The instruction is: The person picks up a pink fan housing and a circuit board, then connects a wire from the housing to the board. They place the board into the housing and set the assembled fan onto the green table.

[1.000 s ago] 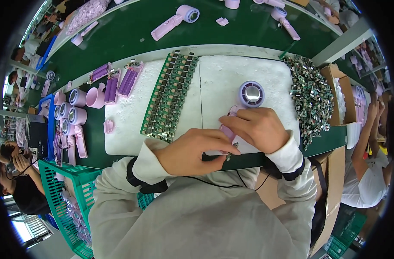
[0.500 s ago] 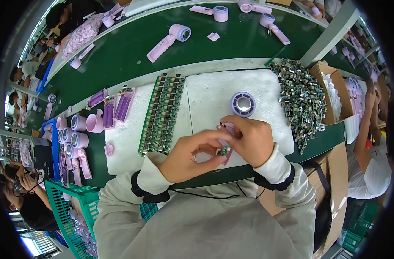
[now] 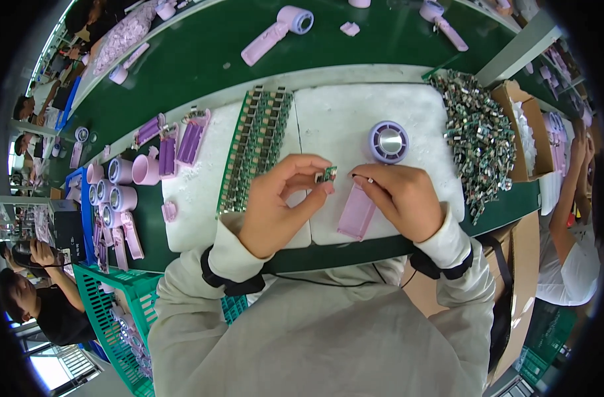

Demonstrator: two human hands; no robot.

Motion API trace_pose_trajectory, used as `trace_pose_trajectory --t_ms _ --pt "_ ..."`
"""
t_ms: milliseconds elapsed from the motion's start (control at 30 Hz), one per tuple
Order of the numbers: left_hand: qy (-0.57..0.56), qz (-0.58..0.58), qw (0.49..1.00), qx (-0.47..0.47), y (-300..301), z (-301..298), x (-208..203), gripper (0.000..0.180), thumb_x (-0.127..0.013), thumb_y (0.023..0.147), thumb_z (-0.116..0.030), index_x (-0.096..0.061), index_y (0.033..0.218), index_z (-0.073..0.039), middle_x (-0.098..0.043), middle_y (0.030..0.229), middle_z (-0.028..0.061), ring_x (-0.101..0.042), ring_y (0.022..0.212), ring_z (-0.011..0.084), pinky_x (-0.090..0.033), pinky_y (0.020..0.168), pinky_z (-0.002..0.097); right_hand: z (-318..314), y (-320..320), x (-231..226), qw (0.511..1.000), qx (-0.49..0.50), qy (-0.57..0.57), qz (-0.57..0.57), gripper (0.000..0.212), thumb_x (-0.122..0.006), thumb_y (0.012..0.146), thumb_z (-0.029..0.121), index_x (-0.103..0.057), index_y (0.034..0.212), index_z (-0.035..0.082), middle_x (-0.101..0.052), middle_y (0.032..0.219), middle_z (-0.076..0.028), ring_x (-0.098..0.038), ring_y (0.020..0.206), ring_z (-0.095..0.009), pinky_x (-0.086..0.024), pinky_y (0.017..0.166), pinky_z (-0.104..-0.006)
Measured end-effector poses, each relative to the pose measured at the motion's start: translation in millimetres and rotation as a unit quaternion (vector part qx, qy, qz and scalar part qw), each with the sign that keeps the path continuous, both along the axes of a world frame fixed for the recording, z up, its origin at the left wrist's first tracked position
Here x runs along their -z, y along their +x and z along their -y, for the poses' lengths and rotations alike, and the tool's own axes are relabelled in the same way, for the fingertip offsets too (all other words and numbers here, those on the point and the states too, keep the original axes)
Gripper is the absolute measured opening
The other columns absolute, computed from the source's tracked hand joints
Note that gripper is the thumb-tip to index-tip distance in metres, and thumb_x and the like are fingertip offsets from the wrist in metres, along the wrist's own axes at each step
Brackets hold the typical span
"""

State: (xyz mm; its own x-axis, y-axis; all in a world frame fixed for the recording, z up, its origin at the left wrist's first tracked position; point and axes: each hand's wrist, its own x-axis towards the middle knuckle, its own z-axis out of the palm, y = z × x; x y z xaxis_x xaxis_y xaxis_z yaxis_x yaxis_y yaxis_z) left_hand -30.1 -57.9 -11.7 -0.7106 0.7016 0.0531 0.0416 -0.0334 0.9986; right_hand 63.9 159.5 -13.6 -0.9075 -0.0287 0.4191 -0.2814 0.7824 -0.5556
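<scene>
My left hand (image 3: 275,205) pinches a small green circuit board (image 3: 327,175) between thumb and forefinger, above the white foam mat (image 3: 315,126). Just to the right, my right hand (image 3: 407,202) has thumb and forefinger closed on a small white piece (image 3: 370,180), too tiny to name surely. Below those fingertips is an open pink handle shell (image 3: 357,213), its upper end partly covered by the right hand. Beyond the right hand stands a round fan head (image 3: 388,142) with a lilac ring and a silver centre.
Left of the hands lies a panel of joined circuit boards (image 3: 255,145); a heap of loose boards (image 3: 477,139) is at the right. Pink shells with purple cells (image 3: 193,140), several fan heads (image 3: 122,197), a green crate (image 3: 110,291) and a carton (image 3: 517,129) surround them. Co-workers sit both sides.
My hands have moved apart. The small board is now in the left hand, clear of the pink shell, which shows below my right fingers. The whole view has shifted a little.
</scene>
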Motion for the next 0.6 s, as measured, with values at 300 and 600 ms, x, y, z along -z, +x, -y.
trace_pose_trajectory --t_ms 300,600 --pt "-0.021 -0.051 0.998 0.027 -1 -1 0 0.033 -0.063 0.096 0.01 -0.061 0.128 0.004 -0.068 0.119 0.0104 -0.071 0.106 0.0183 -0.055 0.097 0.0312 4 4 -6 0.996 -0.022 -0.064 0.056 0.013 -0.078 0.086 0.006 -0.076 0.099 0.004 -0.069 0.075 -0.009 -0.062 0.06 -0.022 -0.049 0.058 -0.0323" --pt "-0.044 -0.061 0.997 0.027 1 0 2 0.032 -0.062 0.096 0.01 -0.063 0.127 0.004 -0.069 0.117 0.0108 -0.072 0.106 0.0183 -0.055 0.097 0.0307 10 3 -8 1.0 0.009 0.014 -0.01 0.018 -0.079 0.079 0.004 -0.075 0.096 0.007 -0.061 0.079 -0.005 -0.056 0.074 -0.023 -0.048 0.065 -0.0349"
